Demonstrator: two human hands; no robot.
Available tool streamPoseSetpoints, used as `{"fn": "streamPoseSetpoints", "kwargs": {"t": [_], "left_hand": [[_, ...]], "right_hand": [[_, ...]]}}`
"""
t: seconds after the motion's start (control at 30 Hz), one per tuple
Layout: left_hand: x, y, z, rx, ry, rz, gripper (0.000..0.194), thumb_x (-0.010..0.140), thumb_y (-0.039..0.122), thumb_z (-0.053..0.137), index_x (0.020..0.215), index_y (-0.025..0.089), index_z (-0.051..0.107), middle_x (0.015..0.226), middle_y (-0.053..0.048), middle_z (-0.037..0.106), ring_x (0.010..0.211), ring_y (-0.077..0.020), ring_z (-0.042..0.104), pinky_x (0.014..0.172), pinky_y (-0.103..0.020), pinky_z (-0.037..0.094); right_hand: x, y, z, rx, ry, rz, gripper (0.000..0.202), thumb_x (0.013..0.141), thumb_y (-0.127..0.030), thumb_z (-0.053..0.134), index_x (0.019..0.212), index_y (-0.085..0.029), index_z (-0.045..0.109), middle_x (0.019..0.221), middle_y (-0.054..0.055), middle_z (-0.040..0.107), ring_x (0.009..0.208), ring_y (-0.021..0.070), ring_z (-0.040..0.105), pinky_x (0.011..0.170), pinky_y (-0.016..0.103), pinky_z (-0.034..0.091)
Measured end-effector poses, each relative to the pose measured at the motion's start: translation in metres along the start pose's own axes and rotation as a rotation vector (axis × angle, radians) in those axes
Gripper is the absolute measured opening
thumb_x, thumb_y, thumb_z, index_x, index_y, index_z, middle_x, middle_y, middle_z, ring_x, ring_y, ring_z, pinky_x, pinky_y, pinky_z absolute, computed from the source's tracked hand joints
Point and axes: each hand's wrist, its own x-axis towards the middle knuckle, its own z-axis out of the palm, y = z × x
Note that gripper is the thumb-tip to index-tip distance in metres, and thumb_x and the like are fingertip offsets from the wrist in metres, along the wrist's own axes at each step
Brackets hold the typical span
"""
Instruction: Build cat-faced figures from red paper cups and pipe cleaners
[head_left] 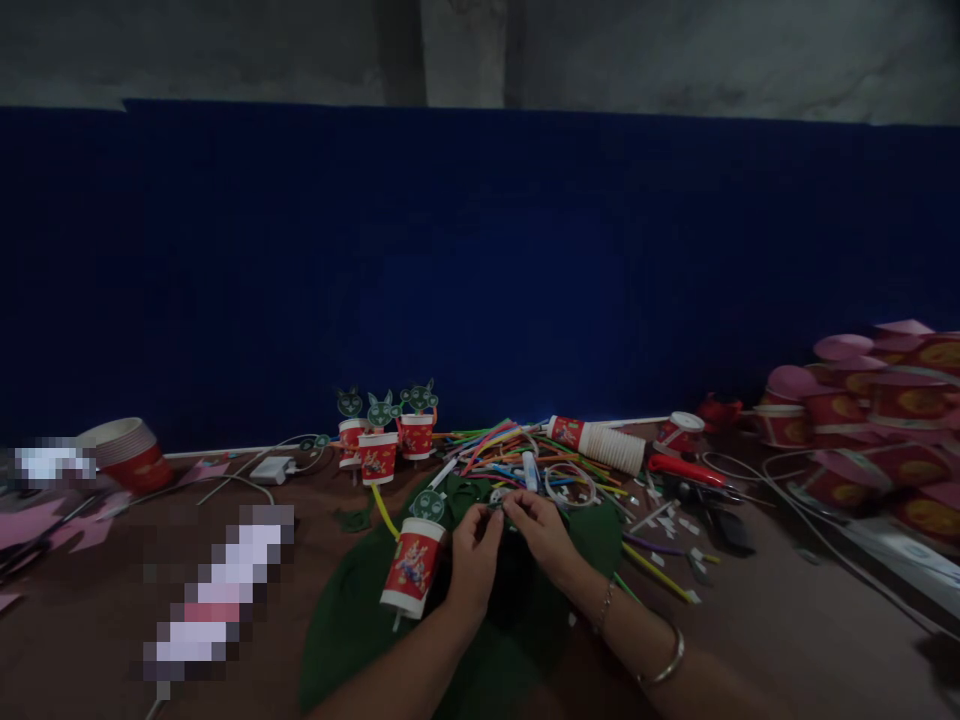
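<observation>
My left hand [476,550] and my right hand [544,535] meet over a dark green sheet [352,620], fingertips pinched close together. A small piece sits between them, too small and dark to make out. Just left of my left hand, a red and white paper cup [411,565] leans with a green paper animal face [427,505] above its rim and a short stick below. Scraps of green paper [465,492] lie beyond my fingers. Behind my right hand is a small white tube [530,470].
Three cups with animal faces [379,458] stand at the back. Colourful sticks [502,447] are heaped beside a toppled stack of paper cups [600,445]. Red-handled scissors [694,472] and cables lie right, near piled red cups [847,410]. Another cup stack [131,455] and white adapter [274,470] are left.
</observation>
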Motion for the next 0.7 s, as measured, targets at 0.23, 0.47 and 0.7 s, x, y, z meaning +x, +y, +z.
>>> {"fn": "streamPoseSetpoints", "kwargs": {"t": [0.23,0.47,0.7], "left_hand": [[0.0002,0.0022,-0.0032,0.099,0.064,0.071,0.022,0.075,0.037,0.059,0.082,0.017,0.061,0.076,-0.001,0.062,0.071,-0.0151,0.056,0.067,-0.025,0.044],[0.0006,0.0026,-0.0029,0.126,0.092,0.115,0.019,0.075,0.034,0.057,0.081,0.016,0.061,0.076,-0.002,0.063,0.074,-0.0168,0.058,0.071,-0.027,0.046],[-0.0003,0.0051,-0.0032,0.167,0.038,0.162,0.019,0.077,0.033,0.056,0.084,0.017,0.063,0.083,-0.005,0.066,0.080,-0.0194,0.061,0.076,-0.031,0.047]], "right_hand": [[-0.0038,-0.0058,-0.0012,-0.127,0.074,-0.084,0.027,0.081,-0.036,0.053,0.096,-0.017,0.064,0.090,0.006,0.066,0.083,0.0194,0.058,0.077,0.031,0.045],[-0.0079,-0.0027,-0.0019,-0.389,0.162,-0.446,0.011,0.081,-0.026,0.054,0.079,-0.020,0.063,0.081,0.006,0.063,0.081,0.0193,0.058,0.079,0.034,0.046],[-0.0074,-0.0003,-0.0021,-0.402,0.154,-0.455,0.012,0.081,-0.022,0.055,0.084,-0.020,0.066,0.084,0.006,0.066,0.082,0.0188,0.060,0.080,0.035,0.047]]}}
